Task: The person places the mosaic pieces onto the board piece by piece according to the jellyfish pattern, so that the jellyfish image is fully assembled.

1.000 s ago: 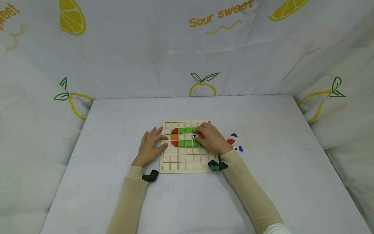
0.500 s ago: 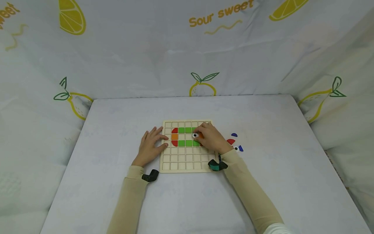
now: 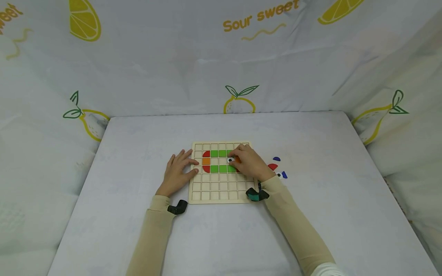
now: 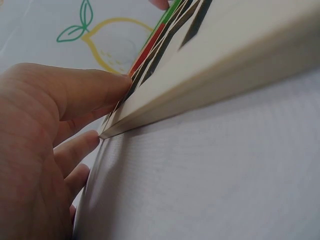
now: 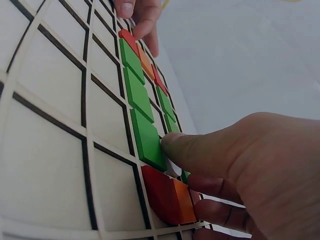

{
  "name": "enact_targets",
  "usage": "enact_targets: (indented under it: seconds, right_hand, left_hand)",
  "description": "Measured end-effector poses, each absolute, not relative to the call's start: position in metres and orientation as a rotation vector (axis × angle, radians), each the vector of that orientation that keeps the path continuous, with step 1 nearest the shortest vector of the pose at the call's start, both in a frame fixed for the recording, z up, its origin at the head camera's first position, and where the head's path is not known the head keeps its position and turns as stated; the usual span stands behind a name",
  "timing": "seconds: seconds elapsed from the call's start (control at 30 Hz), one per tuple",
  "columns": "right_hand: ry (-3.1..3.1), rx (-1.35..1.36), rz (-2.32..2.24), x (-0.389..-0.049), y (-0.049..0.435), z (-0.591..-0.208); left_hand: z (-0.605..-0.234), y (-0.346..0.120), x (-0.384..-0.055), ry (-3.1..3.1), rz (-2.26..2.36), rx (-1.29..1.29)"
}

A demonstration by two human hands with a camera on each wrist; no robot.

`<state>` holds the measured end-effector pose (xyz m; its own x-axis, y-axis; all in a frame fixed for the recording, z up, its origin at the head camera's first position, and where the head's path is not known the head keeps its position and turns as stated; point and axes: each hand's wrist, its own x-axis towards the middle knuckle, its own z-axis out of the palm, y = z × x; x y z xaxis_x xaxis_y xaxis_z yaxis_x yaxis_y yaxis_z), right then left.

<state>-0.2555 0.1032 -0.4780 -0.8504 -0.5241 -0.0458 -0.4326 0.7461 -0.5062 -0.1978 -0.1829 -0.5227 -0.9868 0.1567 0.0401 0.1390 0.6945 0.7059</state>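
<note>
A square wooden grid board (image 3: 214, 196) lies flat on the table. Set in it is a ring of small tiles: green squares (image 3: 219, 168), an orange square (image 3: 206, 161) and red rounded corner tiles (image 3: 206, 154). Inside the ring, my right hand (image 3: 251, 163) pinches a white tile with a black eye dot (image 3: 230, 160) between thumb and index finger, low over a cell. The right wrist view shows the thumb (image 5: 190, 150) beside the green tiles, hiding most of the eye tile. With fingers spread, my left hand (image 3: 177, 175) rests on the board's left edge, thumb and fingertips touching it.
Right of the board lie loose pieces: a blue half-round (image 3: 276, 159), a red piece (image 3: 272, 167), a second eye tile (image 3: 279, 175) and a blue piece (image 3: 284, 175). The right wrist partly screens this spot. A lemon-printed white cloth (image 3: 165, 69) stands behind the table.
</note>
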Motion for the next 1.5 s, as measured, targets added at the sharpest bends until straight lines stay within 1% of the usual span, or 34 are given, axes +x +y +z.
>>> enact_targets:
  seconds: [0.3,0.47,0.67,0.8,1.03,1.23,1.5]
  right_hand:
    - [2.730,-0.751,-0.776,-0.260,0.110,-0.476]
    - [2.672,-0.703,-0.920,-0.261,0.121,-0.461]
    - [2.598,-0.700,-1.094,-0.249,0.147,-0.439]
    - [2.633,-0.665,-1.060,-0.239,0.167,-0.430]
    - [2.683,-0.607,-0.976,-0.227,0.198,-0.428]
    - [2.716,-0.528,-0.924,-0.217,0.218,-0.435]
    - [2.736,-0.466,-0.689,-0.210,0.232,-0.447]
  left_hand:
    - [-0.525,-0.181,-0.199,2.873,1.182,0.257]
    - [-0.525,-0.178,-0.200,2.867,1.182,0.260]
    - [-0.524,-0.177,-0.198,2.853,1.181,0.257]
    - [-0.525,-0.178,-0.197,2.860,1.177,0.260]
    - [-0.525,-0.182,-0.198,2.871,1.178,0.254]
    - [-0.522,-0.182,-0.198,2.880,1.180,0.259]
    - [-0.521,-0.181,-0.197,2.881,1.206,0.263]
